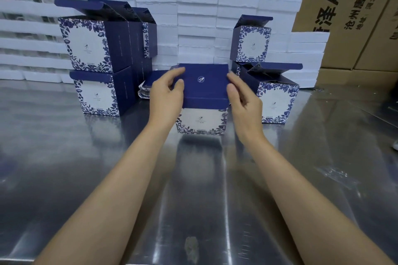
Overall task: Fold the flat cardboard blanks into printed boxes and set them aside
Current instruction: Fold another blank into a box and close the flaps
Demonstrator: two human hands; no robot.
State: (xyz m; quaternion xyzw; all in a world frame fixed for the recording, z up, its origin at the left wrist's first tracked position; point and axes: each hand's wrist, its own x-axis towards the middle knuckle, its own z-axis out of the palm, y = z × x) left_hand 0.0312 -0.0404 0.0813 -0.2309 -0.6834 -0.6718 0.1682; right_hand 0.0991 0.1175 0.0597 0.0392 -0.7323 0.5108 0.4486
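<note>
Left fingers (178,71) curled over box (204,101) top's left edge, thumb pressed on the lid. Right hand (242,98) against the right side, thumb on the lid edge; fingers hidden behind the box, clamp not discernible. Box upright, centre of steel table (86,168), lid closed. Left hand (167,97) hides part of the blanks (146,87) behind. Finished boxes: three or more stacked left (97,58), rear ones hidden; two right (275,97), lids open. Foam stacks (196,21) behind, uncountable. Cartons (344,17) cut off at top.
</note>
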